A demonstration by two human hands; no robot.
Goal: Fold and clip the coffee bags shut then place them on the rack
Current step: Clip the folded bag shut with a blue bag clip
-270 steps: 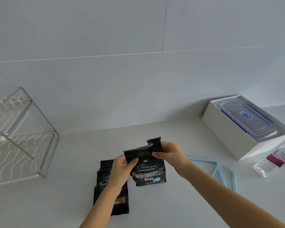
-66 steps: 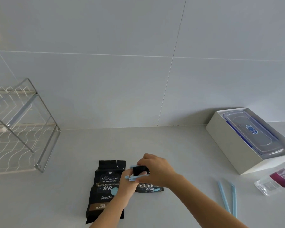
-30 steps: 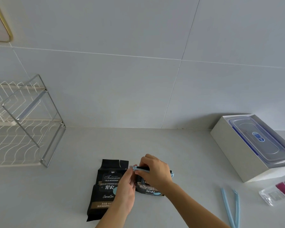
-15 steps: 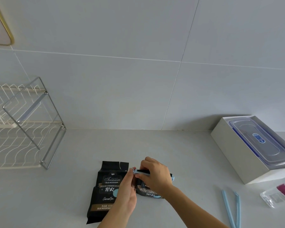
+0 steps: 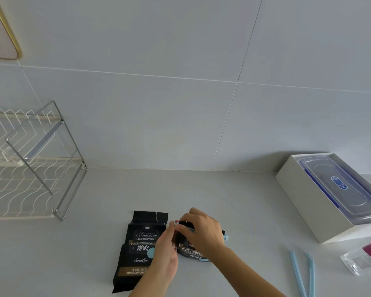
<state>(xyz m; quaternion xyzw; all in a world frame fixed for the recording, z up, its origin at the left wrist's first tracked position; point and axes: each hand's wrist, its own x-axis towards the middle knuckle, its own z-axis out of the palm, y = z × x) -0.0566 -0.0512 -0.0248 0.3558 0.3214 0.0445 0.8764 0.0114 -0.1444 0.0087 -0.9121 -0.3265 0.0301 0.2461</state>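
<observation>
Two black coffee bags lie on the grey counter. The left coffee bag (image 5: 140,249) lies flat with its top unfolded. On the folded right coffee bag (image 5: 192,252) a light blue clip (image 5: 225,237) runs across the fold. My right hand (image 5: 201,231) presses down on the clip and the fold, hiding most of both. At the clip's left end, my left hand (image 5: 166,251) pinches with its fingertips. The wire rack (image 5: 36,168) stands at the far left against the wall.
A white box (image 5: 308,206) holding a clear lidded container (image 5: 338,187) sits at the right. Two more blue clips (image 5: 302,275) lie at the lower right, beside a clear plastic packet (image 5: 364,258). A tiled wall rises behind the counter.
The bag was held up and folded earlier; since then it has been laid down and the clip set across the fold. In the last second both hands stay pressed on the clip.
</observation>
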